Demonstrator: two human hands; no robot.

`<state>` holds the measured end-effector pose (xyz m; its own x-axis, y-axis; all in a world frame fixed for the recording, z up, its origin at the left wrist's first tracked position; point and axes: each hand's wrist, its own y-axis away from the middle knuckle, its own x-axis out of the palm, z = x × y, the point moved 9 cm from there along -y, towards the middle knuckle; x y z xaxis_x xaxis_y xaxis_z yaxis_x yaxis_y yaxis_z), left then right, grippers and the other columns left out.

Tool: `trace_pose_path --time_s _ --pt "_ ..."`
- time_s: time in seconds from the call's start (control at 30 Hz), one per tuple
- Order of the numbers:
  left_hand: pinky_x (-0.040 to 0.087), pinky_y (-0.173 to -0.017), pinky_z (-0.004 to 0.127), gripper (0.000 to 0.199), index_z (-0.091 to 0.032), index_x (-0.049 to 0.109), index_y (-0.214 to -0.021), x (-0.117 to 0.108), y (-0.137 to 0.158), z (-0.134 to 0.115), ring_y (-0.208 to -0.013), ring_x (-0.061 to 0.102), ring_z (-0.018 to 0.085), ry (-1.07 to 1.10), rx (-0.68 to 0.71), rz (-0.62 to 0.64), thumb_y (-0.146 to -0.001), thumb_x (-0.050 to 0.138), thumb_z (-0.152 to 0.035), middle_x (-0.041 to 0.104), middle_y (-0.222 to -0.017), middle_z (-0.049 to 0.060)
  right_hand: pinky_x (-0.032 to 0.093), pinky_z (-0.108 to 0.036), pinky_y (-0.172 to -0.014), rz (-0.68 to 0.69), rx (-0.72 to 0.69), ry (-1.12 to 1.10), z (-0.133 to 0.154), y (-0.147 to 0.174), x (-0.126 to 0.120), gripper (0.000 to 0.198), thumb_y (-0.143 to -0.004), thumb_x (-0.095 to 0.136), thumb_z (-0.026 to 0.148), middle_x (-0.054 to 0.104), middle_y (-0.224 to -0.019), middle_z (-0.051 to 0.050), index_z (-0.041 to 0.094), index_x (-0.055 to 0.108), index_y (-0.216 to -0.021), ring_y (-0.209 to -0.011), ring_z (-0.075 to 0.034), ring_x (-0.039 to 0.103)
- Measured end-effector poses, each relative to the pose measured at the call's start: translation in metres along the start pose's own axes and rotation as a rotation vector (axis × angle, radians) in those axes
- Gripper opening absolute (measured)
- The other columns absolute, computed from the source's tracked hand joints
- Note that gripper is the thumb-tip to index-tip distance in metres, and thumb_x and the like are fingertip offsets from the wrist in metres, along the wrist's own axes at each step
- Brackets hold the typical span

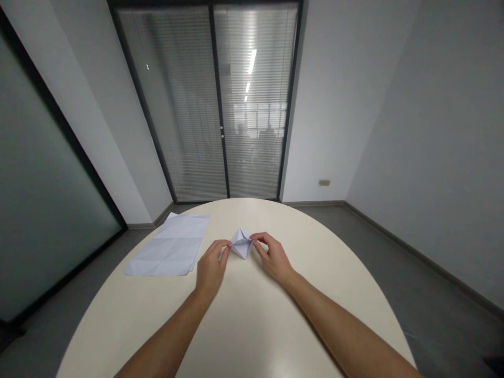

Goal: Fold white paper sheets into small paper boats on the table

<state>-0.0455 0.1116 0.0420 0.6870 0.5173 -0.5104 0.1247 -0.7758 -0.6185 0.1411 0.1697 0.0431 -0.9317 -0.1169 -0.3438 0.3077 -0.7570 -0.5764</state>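
Observation:
A small piece of folded white paper (241, 245) is held between my two hands over the middle of the table. It has a pointed tip at the top, another at the bottom, and a crease or opening across its centre. My left hand (211, 262) pinches its left corner between thumb and fingers. On the other side, my right hand (273, 256) grips the right corner in the same kind of pinch. Whether the paper's underside rests on the tabletop I cannot tell.
Creased white sheets (169, 247) lie stacked at the left of the round cream table (244, 325). Beyond the table's far edge stands a glazed partition (252, 157) with blinds. White walls (338, 105) rise behind and to the right.

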Motion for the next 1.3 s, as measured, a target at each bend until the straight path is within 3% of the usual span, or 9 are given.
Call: trace_pose_path --time_s 0.23,0.43,0.73,0.87,0.93,1.0,1.07,1.2,1.3 --pt "0.055 -0.079 0.033 0.021 -0.021 0.065 -0.102 0.003 0.000 0.024 -0.094 0.068 0.021 0.160 -0.207 -0.018 -0.094 0.051 -0.035 0.071 -0.101 0.007 0.050 -0.038 -0.090 -0.114 0.176 -0.237 -0.028 -0.001 -0.010 0.026 -0.094 0.055 0.048 0.070 -0.110 -0.008 0.023 0.058 -0.102 -0.104 -0.022 0.064" --pt "0.056 -0.073 0.032 0.026 -0.019 0.061 -0.102 0.008 0.001 0.039 -0.087 0.071 0.022 0.313 -0.291 -0.043 -0.091 0.054 -0.042 0.071 -0.093 0.008 0.053 -0.037 -0.084 -0.276 0.350 -0.449 -0.067 -0.001 -0.019 0.039 -0.081 0.063 0.062 0.067 -0.087 -0.002 0.024 0.056 -0.091 -0.086 -0.020 0.064" --pt "0.054 -0.058 0.027 0.038 -0.019 0.055 -0.099 0.015 0.005 0.057 -0.084 0.074 0.023 0.498 -0.436 -0.098 -0.084 0.060 -0.054 0.071 -0.088 0.007 0.057 -0.034 -0.068 -0.308 0.406 -0.323 -0.087 0.000 -0.025 0.031 -0.086 0.053 0.055 0.063 -0.079 -0.002 0.024 0.054 -0.088 -0.077 -0.020 0.064" --pt "0.051 -0.053 0.025 0.038 -0.018 0.056 -0.095 0.014 0.004 0.057 -0.070 0.072 0.020 0.458 -0.435 -0.100 -0.083 0.061 -0.053 0.070 -0.081 0.005 0.056 -0.034 -0.065 -0.294 0.418 -0.289 -0.087 0.002 -0.025 0.026 -0.085 0.055 0.048 0.063 -0.073 -0.001 0.023 0.054 -0.092 -0.071 -0.020 0.063" --pt "0.051 -0.054 0.026 0.035 -0.018 0.057 -0.095 0.015 0.004 0.056 -0.065 0.070 0.018 0.425 -0.413 -0.070 -0.085 0.060 -0.051 0.070 -0.078 0.004 0.056 -0.037 -0.071 -0.270 0.372 -0.173 -0.076 0.002 -0.029 0.024 -0.085 0.054 0.040 0.067 -0.081 -0.003 0.021 0.056 -0.100 -0.076 -0.021 0.064" --pt "0.052 -0.058 0.027 0.033 -0.018 0.058 -0.097 0.015 0.004 0.053 -0.064 0.069 0.018 0.390 -0.384 -0.046 -0.086 0.059 -0.049 0.071 -0.079 0.005 0.053 -0.044 -0.088 -0.230 0.256 0.035 -0.054 -0.001 -0.033 0.028 -0.086 0.051 0.031 0.069 -0.103 -0.009 0.020 0.058 -0.110 -0.094 -0.024 0.065" --pt "0.053 -0.062 0.028 0.032 -0.018 0.059 -0.099 0.014 0.004 0.049 -0.070 0.071 0.019 0.354 -0.354 -0.027 -0.088 0.058 -0.049 0.072 -0.082 0.005 0.042 -0.050 -0.105 -0.187 0.092 0.245 -0.025 -0.003 -0.034 0.035 -0.084 0.052 0.025 0.065 -0.123 -0.012 0.020 0.060 -0.118 -0.118 -0.027 0.057" --pt "0.054 -0.070 0.030 0.026 -0.020 0.061 -0.097 0.010 0.002 0.035 -0.083 0.072 0.022 0.271 -0.275 0.006 -0.090 0.055 -0.043 0.073 -0.087 0.006 0.027 -0.054 -0.117 0.030 -0.121 0.458 0.013 -0.001 -0.012 0.062 -0.081 0.066 0.032 0.057 -0.139 -0.014 0.018 0.049 -0.139 -0.133 -0.031 0.046" --pt "0.055 -0.074 0.030 0.021 -0.020 0.062 -0.096 0.009 0.001 0.023 -0.087 0.070 0.021 0.235 -0.209 0.047 -0.092 0.053 -0.038 0.073 -0.092 0.007 0.015 -0.058 -0.120 0.179 -0.160 0.533 0.017 0.005 0.007 0.083 -0.076 0.072 0.036 0.048 -0.149 -0.015 0.019 0.036 -0.150 -0.141 -0.033 0.037"
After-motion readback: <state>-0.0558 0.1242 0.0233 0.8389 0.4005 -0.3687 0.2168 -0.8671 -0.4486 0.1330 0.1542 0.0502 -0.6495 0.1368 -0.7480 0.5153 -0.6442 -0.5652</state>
